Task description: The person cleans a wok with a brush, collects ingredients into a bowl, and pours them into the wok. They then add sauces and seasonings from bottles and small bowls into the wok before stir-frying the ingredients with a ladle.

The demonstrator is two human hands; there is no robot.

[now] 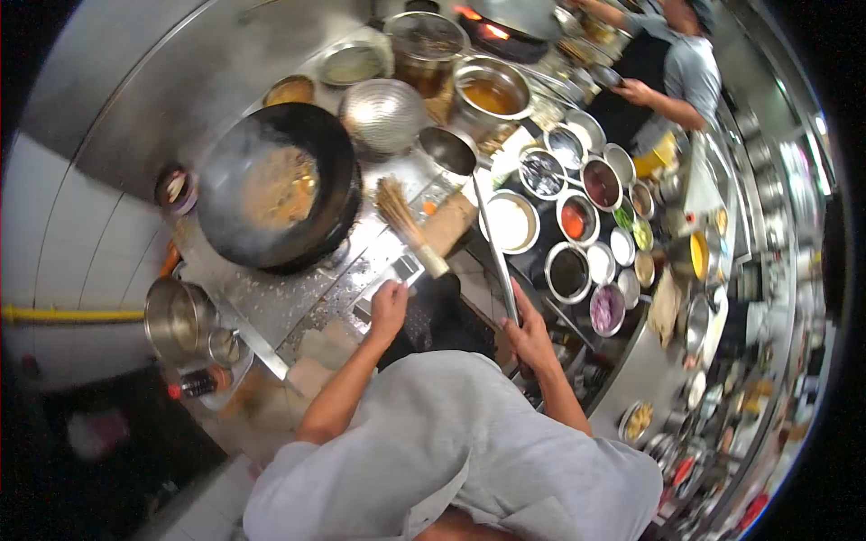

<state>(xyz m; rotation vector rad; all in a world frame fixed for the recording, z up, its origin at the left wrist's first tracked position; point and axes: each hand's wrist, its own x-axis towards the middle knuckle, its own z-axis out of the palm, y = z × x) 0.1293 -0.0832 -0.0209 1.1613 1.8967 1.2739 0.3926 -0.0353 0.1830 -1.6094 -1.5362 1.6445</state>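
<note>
My right hand [530,335] is wrapped around the long metal handle of a ladle [448,151]. The ladle's bowl is held over the stove, beside a pot of amber liquid [492,90]. My left hand [389,308] is closed at the stove's front edge; whatever its fingers hold, if anything, is hidden. Beyond it on the left, a large black wok [334,180] holds steaming brownish food with liquid [280,191]. Between the wok and the ladle lies a bamboo brush [404,216]. Behind the brush rests a perforated metal strainer [383,115].
Several bowls and pots of ingredients [570,272] crowd the right side, with purple onion [606,309] among them. A metal pot [179,320] stands at the lower left beside a dark bottle [200,383]. At the upper right a co-worker [690,77] works near a flaming wok [505,41].
</note>
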